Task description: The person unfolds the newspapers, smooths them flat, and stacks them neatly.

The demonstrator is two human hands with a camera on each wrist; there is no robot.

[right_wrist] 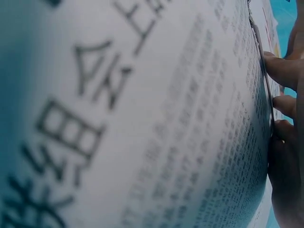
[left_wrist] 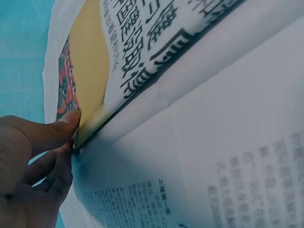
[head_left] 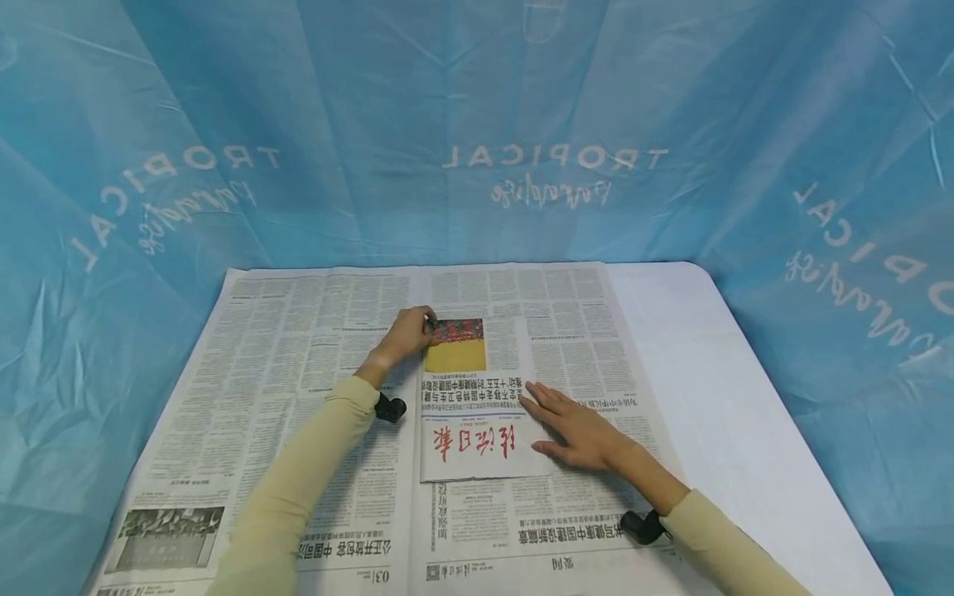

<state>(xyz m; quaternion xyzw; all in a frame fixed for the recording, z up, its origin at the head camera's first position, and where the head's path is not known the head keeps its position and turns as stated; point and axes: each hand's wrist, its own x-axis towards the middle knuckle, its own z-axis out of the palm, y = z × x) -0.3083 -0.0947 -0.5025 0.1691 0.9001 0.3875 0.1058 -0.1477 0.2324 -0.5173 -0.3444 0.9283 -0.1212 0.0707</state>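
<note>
A folded newspaper with red title characters and a red-and-yellow picture lies on a spread-out newspaper sheet. At its upper left edge, my left hand pinches the paper; in the left wrist view the thumb is on the yellow picture and the other fingers are at the edge below it. My right hand rests with spread fingers on the folded newspaper's right edge. The right wrist view shows those fingers along the paper's edge, partly cut off by the frame.
Under the sheets is a white table, bare along its right side. Blue printed curtains hang behind and on both sides. A small black wrist camera is by the right sleeve, another by the left.
</note>
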